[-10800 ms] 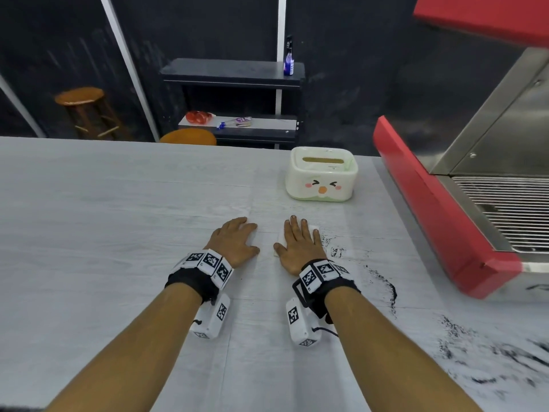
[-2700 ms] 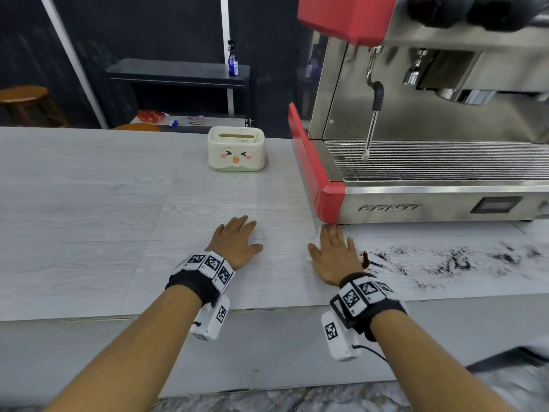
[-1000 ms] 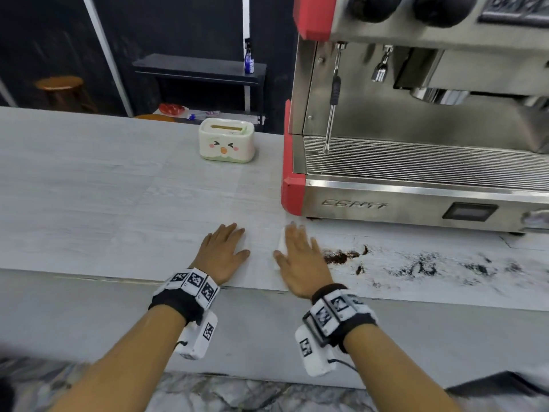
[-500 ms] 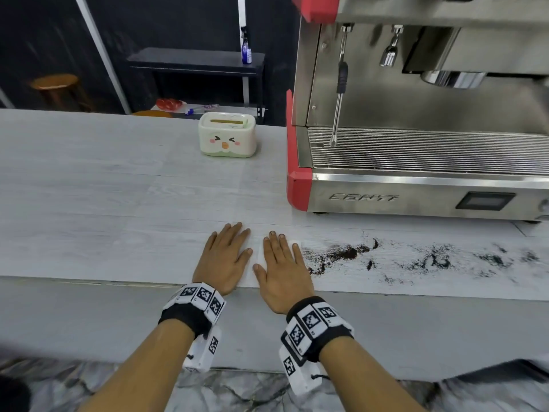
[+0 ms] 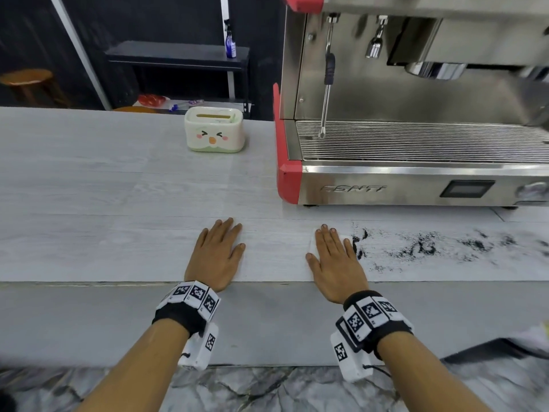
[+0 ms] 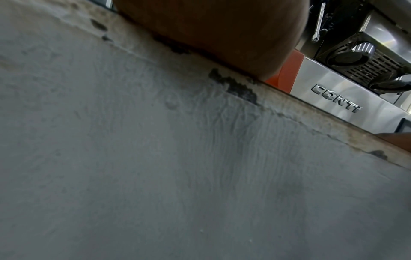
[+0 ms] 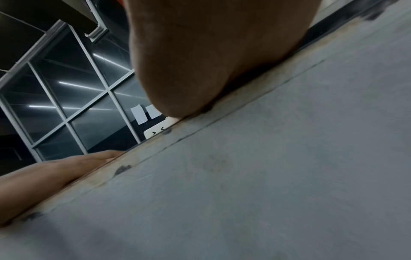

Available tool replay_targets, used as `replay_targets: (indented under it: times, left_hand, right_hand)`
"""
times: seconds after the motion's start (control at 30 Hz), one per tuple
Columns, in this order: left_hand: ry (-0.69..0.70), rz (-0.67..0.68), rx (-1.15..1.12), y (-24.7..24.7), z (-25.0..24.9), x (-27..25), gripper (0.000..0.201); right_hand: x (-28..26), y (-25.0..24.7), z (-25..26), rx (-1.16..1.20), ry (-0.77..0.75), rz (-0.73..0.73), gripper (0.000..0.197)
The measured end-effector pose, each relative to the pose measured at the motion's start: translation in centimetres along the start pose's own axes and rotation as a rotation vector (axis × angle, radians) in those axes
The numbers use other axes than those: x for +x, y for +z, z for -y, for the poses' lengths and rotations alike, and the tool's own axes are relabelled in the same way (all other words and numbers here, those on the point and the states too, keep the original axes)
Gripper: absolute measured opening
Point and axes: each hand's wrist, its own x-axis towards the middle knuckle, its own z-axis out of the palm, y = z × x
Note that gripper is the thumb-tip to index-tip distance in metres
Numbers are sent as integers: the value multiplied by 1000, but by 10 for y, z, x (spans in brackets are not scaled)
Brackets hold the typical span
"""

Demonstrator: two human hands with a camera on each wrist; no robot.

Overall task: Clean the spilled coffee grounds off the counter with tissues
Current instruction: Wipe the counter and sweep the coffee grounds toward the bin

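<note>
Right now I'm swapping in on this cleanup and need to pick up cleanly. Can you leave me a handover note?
Left hand: flat on the counter, fingers straight, holding nothing.
Right hand: flat, pressing a white tissue onto the counter, beside the left end of the coffee grounds.
Tissue box: further back, left of the espresso machine.
Done: counter left of the right hand looks free of grounds.
Left: the dark trail stretching right in front of the machine; gather and discard it.
</note>
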Motion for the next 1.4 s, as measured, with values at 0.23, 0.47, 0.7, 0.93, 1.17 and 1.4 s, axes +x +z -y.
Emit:
replay_targets:
  times: [0.23,0.47,0.7,0.93,1.17,1.4]
  left_hand:
    - [-17,1,-29,-2,-2,2,51]
    - [-12,-13,-119,-3,-16,2,52]
    - [25,-23,-175,4,-46,9,53]
    - [5,-18,-172,15,-77,17,53]
    - [-31,-12,-148,26,-98,24,51]
    - [-45,-18,-148,33,-115,30,51]
  right_hand:
    - [2,-16,-12,41,153,40,63]
    - [2,-2,49,91,9,-19,63]
    - [2,12,40,57,-79,-74,88]
    - [-3,3,-8,28,-81,-68,88]
    - [-7,-4,-60,5,-80,-44,89]
    - [-8,-12,-98,-19,-97,-25,89]
